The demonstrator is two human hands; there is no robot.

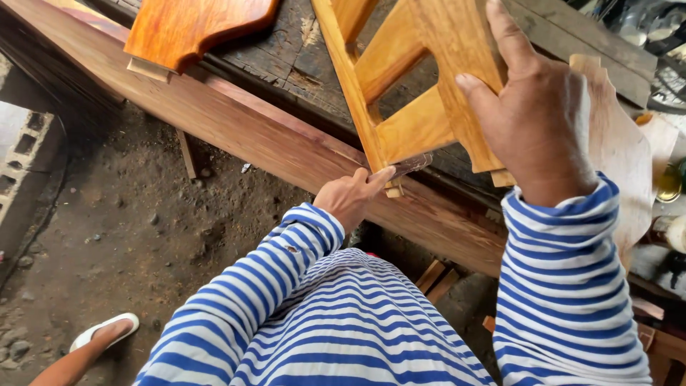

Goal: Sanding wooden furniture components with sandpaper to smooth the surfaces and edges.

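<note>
While the right hand rests on top of the frame, the left hand works at its bottom edge. The frame is made of yellow wood bars joined together, with gaps between them. It stands tilted on the dark, rough bench, just above the long reddish plank that runs along the bench edge.

The right hand is open only a little. Its fingers curl over one wide bar and the thumb presses the side, so it has hold of the frame. The left hand is almost closed. It pinches a small flat scrap, thin and dull, and pushes it against the lowest bar. I cannot tell what the scrap is made of.

The frame looks hard and stiff, so it should not bend. It looks smooth and a bit shiny, so it may slip under a loose hand. It is likely not heavy, since one hand keeps it up. The thick bars are the best place to grab, away from the joins and the thin ends.

An orange board lies farther along the bench. A pale curved board sits behind the right wrist. Down on the dirt floor is a foot in a white sandal.
</note>
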